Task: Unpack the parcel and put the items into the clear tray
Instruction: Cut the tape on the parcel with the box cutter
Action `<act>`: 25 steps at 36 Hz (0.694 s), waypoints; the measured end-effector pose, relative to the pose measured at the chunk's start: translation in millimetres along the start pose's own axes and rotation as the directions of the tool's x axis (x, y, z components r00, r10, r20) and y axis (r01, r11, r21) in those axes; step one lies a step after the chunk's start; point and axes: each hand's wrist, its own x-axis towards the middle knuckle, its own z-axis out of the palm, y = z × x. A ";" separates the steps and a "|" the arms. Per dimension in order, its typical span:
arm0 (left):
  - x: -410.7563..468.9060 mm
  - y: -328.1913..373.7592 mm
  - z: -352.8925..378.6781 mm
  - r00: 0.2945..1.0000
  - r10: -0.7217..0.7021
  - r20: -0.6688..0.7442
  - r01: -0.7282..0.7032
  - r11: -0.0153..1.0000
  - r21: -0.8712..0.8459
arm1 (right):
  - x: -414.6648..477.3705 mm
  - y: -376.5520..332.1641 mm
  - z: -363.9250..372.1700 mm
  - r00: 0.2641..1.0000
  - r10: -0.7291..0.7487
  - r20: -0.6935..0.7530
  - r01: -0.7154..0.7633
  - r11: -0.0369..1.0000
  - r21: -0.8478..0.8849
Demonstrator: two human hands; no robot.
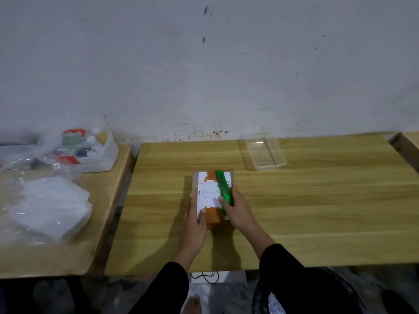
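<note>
Your right hand (pixel 235 208) is closed around the handle of a green box cutter (pixel 223 190), fingers wrapped over the plastic body and its tip aimed toward the far end of the parcel (pixel 212 196). Your left hand (pixel 197 219) lies flat with fingers pressed against the parcel's near-left edge, thumb on top, pinning it rather than pinching it.

The parcel lies flat on the wooden table (pixel 317 211), long axis running away from you. It is a small brown cardboard box, largely covered by a white shipping label and glossy orange tape. The blade itself is too blurred to make out; it may not be extended yet.

Risks from here:
- Your left thumb rests on the parcel's top, just beside the cutter. A slip off slick tape toward you would meet it.
- A deep cut could score the contents, since the cardboard looks thin.
- The box is light; loosen the left hand and the parcel will skate on the smooth varnished wood.

The clear tray (pixel 265 151) stands beyond the parcel and to its right, well apart. It is a thin, transparent, rectangular plastic tub, empty. To the parcel's left, on a separate table, lie crinkled clear plastic bags (pixel 52 207) and a white bin (pixel 104 152) of small items.
</note>
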 end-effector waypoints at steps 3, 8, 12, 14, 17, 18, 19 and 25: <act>-1.6 -2.6 1.2 1.000 -0.012 0.001 0.012 1.000 -0.022 | 0.1 3.2 7.4 0.997 -0.031 -0.068 0.026 0.997 -0.068; -1.4 -5.3 3.1 1.000 -0.006 -0.030 0.006 1.000 0.001 | -0.8 11.5 -1.7 0.993 0.006 -0.119 -0.010 0.999 -0.034; 4.9 -8.2 -0.7 1.000 0.003 -0.004 -0.003 1.000 0.019 | -2.2 14.9 -19.2 0.991 0.002 -0.130 -0.003 1.000 -0.003; 12.1 -6.7 -8.6 1.000 -0.007 0.024 0.006 0.999 0.036 | -0.6 14.3 -27.2 0.991 -0.004 -0.134 0.001 1.000 -0.026; 26.4 -3.1 -26.2 0.997 0.004 0.074 -0.013 0.994 0.111 | 1.5 12.5 -33.6 0.991 0.001 -0.135 0.000 1.000 0.003; 31.2 -1.7 -33.3 0.997 0.005 0.082 -0.017 0.990 0.142 | 1.1 10.9 -34.8 0.992 0.004 -0.128 -0.001 1.000 0.019; 37.1 -2.0 -39.7 0.997 0.012 0.080 -0.025 0.985 0.169 | 1.0 9.2 -35.0 0.993 0.005 -0.117 0.000 0.999 0.036; 57.7 -0.3 -53.0 1.000 -0.005 -0.022 0.011 0.961 0.276 | 3.6 2.5 -26.4 0.998 0.004 -0.065 -0.001 0.999 0.040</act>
